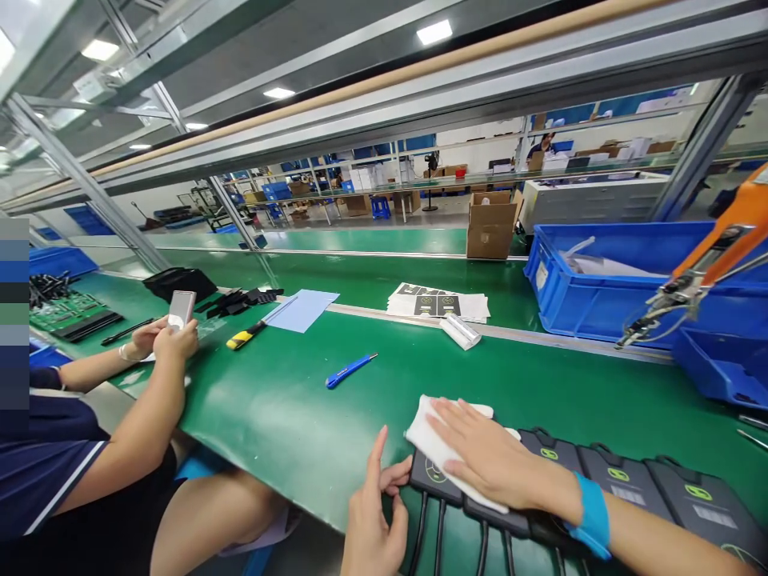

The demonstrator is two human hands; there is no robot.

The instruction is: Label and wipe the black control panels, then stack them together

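My right hand (495,460) lies flat with fingers stretched out, pressing a white cloth (433,446) onto the leftmost of several dark grey adapter units (624,480) lined up on the green belt (300,400). Each unit has a green logo and a black cable hanging off the near edge. My left hand (375,520) rests at that unit's left end, thumb up and fingers curled against its side. A blue band is on my right wrist.
A co-worker sits at the left, both hands on a small silver device (181,308). On the belt lie a blue utility knife (351,370), a yellow-handled knife (246,336), a white roll (461,330), printed sheets (438,304) and blue paper (302,309). Blue bins (600,296) and an orange hanging tool (708,260) stand right.
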